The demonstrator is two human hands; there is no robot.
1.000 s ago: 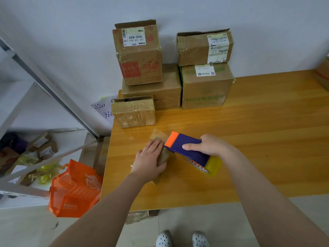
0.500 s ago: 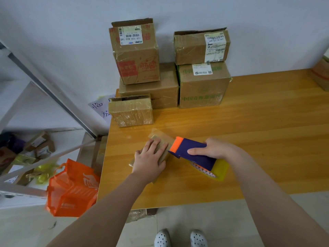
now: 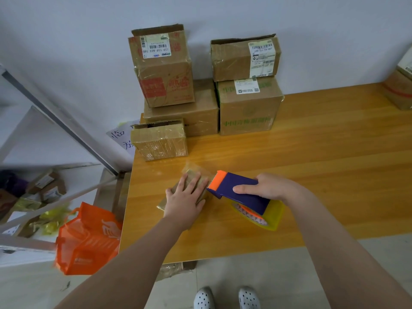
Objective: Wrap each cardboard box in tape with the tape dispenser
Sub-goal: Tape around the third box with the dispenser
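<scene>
A small flat cardboard box point(image 3: 193, 175), shiny with tape, lies near the left end of the wooden table point(image 3: 312, 166). My left hand point(image 3: 186, 198) presses flat on top of it, fingers straight, covering most of it. My right hand point(image 3: 266, 186) grips the purple tape dispenser point(image 3: 240, 192), whose orange blade end touches the box's right edge. The yellow tape roll hangs at the dispenser's lower right.
A taped box point(image 3: 159, 141) stands just behind the small one. Several larger cardboard boxes point(image 3: 247, 108) are stacked against the wall. Another box point(image 3: 400, 88) sits at the far right. An orange bag point(image 3: 87, 239) and a metal shelf point(image 3: 55, 121) are left of the table.
The dispenser has slid a little to the right and toward me along the box, with its blade now at the box's right edge. My left hand keeps pressing the box.
</scene>
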